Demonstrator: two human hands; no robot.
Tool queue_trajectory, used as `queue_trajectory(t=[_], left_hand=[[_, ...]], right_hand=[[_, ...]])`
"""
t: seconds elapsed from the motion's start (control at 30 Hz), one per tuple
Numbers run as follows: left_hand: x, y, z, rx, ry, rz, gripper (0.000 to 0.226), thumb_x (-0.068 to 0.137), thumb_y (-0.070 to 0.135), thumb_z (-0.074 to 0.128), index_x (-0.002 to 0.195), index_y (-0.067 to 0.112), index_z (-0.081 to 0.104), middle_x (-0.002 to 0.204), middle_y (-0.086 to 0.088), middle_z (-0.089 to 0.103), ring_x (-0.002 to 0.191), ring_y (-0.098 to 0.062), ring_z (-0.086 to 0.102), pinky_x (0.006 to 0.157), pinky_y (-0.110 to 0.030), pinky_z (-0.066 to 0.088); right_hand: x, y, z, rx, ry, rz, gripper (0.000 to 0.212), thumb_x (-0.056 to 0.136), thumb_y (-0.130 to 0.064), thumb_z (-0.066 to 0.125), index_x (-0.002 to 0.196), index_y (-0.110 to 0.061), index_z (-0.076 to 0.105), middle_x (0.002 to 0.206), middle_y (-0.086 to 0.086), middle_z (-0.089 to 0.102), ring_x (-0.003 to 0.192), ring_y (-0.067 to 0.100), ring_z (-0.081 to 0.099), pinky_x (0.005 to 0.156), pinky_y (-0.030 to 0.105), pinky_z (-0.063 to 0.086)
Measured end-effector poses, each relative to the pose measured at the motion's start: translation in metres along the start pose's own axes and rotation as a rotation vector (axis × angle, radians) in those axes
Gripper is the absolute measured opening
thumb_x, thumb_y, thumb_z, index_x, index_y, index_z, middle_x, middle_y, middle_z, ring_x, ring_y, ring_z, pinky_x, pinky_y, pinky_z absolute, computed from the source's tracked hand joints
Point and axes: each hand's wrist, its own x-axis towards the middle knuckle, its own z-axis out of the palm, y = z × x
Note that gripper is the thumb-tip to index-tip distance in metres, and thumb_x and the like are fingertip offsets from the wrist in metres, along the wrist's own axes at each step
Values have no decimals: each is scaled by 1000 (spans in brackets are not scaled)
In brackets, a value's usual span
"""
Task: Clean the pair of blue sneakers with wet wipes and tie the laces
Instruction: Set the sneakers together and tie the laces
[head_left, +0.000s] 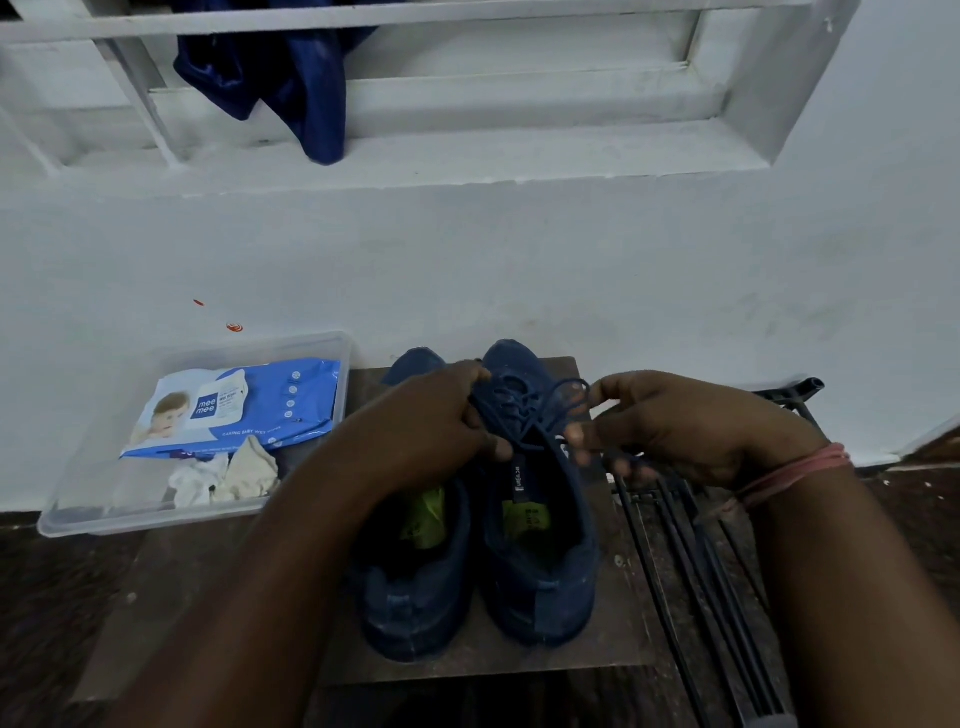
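Left hand (436, 415): pinches the dark blue lace (540, 402) of the right-side blue fabric sneaker (545, 561).
Right hand (691, 426): pinches that lace's loop.
Left-side blue sneaker (415, 587): touching its mate.

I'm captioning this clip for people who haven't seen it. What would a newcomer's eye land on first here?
First, the two hands at centre: the left hand and right hand pinch the dark laces of the right-side blue sneaker, its mate beside it on a brown board. To the left, a clear tray holds a blue wet-wipes pack and crumpled used wipes. Above, a dark blue cloth hangs from the white window ledge.
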Motion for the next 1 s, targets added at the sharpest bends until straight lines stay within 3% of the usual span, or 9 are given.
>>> queue_trajectory(t=[0.13,0.27,0.4,0.5,0.57,0.67,0.77,0.87,1.0], left_hand=[[-1,1,-4,8,3,33,70,87,35,76,148,38,42,87,22,73,83,8,65,81,-24,53],[-4,4,-15,-207,127,37,70,90,29,68,152,32,37,70,20,69,62,-2,61,65,-30,47],[-21,-2,-41,-433,107,43,53,88,28,66,139,29,53,80,-1,78,87,-25,74,99,-49,54],[-25,-10,-47,-574,81,6,34,99,9,52,127,23,63,60,-5,64,56,-18,60,79,-35,53],[-25,-8,-43,-513,26,-39,26,100,11,51,119,20,66,61,-7,59,46,-14,49,59,-31,46],[-21,1,-30,-420,-74,-111,24,97,38,62,111,19,68,95,-8,72,52,-15,64,56,-31,51],[-11,8,-14,-154,-88,-138,44,92,64,59,97,22,72,88,0,77,63,-14,72,65,-31,56],[-5,11,-6,152,-32,-83,40,84,62,70,84,23,78,78,6,74,75,-7,69,69,-26,54],[-3,11,-6,199,-69,-62,26,81,52,78,85,27,82,79,11,74,79,-6,69,79,-30,58]], right_hand=[[-3,-2,-6,-100,-21,-23,37,78,-24,77,93,8,68,57,5,44,44,14,30,46,24,22],[-16,-7,-17,137,-65,-127,18,91,-22,61,82,-7,63,61,2,33,51,12,21,51,29,15],[-26,-4,-34,337,-23,-218,23,94,-23,48,74,-13,49,67,6,34,61,21,16,55,32,18],[-25,0,-35,189,98,-191,25,89,-26,55,70,-10,54,71,14,51,60,23,35,59,36,29],[-19,-1,-30,10,177,-173,29,98,-24,51,86,-4,68,90,21,69,70,28,54,68,40,40],[-14,-5,-20,28,84,-68,50,102,-44,43,115,-2,67,107,26,71,85,34,64,78,43,46],[-15,-10,-12,-97,-25,-31,70,81,-67,56,106,-3,70,91,21,73,72,32,61,63,33,48],[-15,-12,-6,-253,-37,-62,45,81,-49,71,85,-5,73,76,14,69,60,23,53,59,31,44],[-9,-9,-5,-301,7,-74,30,88,-36,72,82,-6,76,54,5,46,51,18,44,52,28,41]])
